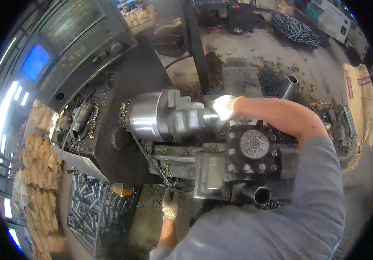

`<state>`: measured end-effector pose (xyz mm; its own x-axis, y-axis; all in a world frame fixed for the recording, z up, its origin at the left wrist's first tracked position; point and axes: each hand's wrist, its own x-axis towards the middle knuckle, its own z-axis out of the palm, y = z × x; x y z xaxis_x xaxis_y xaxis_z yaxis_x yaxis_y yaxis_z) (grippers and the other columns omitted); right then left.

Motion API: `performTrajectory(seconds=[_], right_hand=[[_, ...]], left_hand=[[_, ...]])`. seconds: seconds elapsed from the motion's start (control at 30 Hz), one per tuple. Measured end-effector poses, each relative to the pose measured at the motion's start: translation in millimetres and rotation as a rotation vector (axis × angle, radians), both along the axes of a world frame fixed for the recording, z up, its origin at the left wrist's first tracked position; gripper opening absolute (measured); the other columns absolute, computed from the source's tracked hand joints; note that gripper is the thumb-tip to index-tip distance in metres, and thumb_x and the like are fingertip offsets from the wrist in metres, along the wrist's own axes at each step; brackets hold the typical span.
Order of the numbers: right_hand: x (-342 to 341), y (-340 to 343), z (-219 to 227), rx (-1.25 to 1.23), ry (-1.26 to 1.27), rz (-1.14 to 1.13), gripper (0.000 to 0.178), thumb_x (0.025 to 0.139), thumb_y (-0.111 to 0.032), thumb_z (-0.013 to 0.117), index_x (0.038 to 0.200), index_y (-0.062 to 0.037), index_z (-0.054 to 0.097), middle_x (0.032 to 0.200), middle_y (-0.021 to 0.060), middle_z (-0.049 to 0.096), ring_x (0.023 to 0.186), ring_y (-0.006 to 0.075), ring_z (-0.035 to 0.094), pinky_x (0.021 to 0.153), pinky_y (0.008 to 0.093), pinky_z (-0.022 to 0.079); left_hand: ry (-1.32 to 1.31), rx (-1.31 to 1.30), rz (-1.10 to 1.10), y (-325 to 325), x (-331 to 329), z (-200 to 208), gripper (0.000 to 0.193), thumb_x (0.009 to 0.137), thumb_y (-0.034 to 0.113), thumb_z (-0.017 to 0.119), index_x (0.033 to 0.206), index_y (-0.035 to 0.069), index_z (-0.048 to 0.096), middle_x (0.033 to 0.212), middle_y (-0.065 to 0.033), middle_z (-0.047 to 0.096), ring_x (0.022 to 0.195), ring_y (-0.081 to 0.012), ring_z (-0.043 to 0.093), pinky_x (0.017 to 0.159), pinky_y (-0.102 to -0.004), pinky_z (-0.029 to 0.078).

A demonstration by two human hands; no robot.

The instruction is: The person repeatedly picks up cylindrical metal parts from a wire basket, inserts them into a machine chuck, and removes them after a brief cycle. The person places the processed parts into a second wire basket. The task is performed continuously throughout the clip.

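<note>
the gloved left hand (169, 210) is low before the lathe (175, 151), its grip too dark to tell; a shiny, blurred metal piece (210, 117) sits between the chuck (145, 116) and the gloved right hand (224, 107), whether clasped i cannot tell. rightward, a star emblem (254, 144), then a tan sack (359, 108) with reddish lettering.

The gloved right hand (224, 108) is at a shiny metal rod (210, 117) in the lathe chuck (148, 115), and the gloved left hand (169, 209) is near curly metal shavings (166, 172).
</note>
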<state>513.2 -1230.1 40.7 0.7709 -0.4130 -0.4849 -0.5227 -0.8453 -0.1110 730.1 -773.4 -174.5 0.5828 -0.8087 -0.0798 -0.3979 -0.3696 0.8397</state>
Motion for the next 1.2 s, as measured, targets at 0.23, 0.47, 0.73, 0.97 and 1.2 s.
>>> performTrajectory(seconds=[0.23, 0.47, 0.73, 0.97, 1.2], right_hand=[[-14, -27, -9, 0.358, -0.014, -0.095, 0.049, 0.076, -0.046, 0.084, 0.095, -0.0009, 0.078, 0.082, 0.0085, 0.072, 0.07, 0.0238, 0.064, 0.064, 0.0446, 0.051], [-68, 52, 97, -0.682, 0.107, -0.146, 0.023, 0.072, -0.023, 0.073, 0.09, -0.0114, 0.081, 0.092, 0.0181, 0.078, 0.089, 0.0336, 0.078, 0.077, 0.047, 0.062], [-20, 294, 100, -0.767, -0.652, -0.428, 0.073, 0.073, -0.025, 0.081, 0.136, -0.0022, 0.052, 0.103, 0.0221, 0.07, 0.077, 0.0405, 0.073, 0.066, 0.0515, 0.059], [-36, 360, -58, 0.689, -0.74, -0.857, 0.095, 0.076, -0.034, 0.09, 0.156, -0.0083, 0.045, 0.144, 0.0143, 0.061, 0.125, 0.027, 0.062, 0.106, 0.0396, 0.051], [-189, 422, -89, 0.49, -0.558, -0.97, 0.054, 0.073, -0.043, 0.089, 0.103, -0.0004, 0.075, 0.081, 0.0108, 0.075, 0.072, 0.0196, 0.069, 0.067, 0.038, 0.055]], left_hand=[[-0.594, -0.536, -0.229, -195, 14, 236, 0.046, 0.094, 0.004, 0.066, 0.139, -0.001, 0.058, 0.128, -0.0213, 0.064, 0.113, -0.0332, 0.064, 0.101, -0.0431, 0.051], [-0.8, -0.335, -0.304, -293, 64, 272, 0.06, 0.087, 0.039, 0.075, 0.138, 0.009, 0.064, 0.112, -0.017, 0.073, 0.106, -0.0372, 0.067, 0.1, -0.0508, 0.05], [0.838, -0.645, -0.486, -155, -63, 209, 0.055, 0.092, 0.007, 0.075, 0.142, 0.006, 0.053, 0.121, -0.0059, 0.064, 0.11, -0.0192, 0.063, 0.098, -0.0375, 0.053], [1.319, 0.105, -0.277, -98, -69, 78, 0.036, 0.099, 0.028, 0.075, 0.129, 0.01, 0.069, 0.122, -0.0049, 0.073, 0.113, -0.0203, 0.067, 0.102, -0.0395, 0.053], [1.744, 0.035, -0.26, -83, -52, 49, 0.042, 0.105, 0.041, 0.054, 0.128, 0.007, 0.064, 0.122, -0.0109, 0.069, 0.115, -0.0291, 0.065, 0.104, -0.0456, 0.051]])
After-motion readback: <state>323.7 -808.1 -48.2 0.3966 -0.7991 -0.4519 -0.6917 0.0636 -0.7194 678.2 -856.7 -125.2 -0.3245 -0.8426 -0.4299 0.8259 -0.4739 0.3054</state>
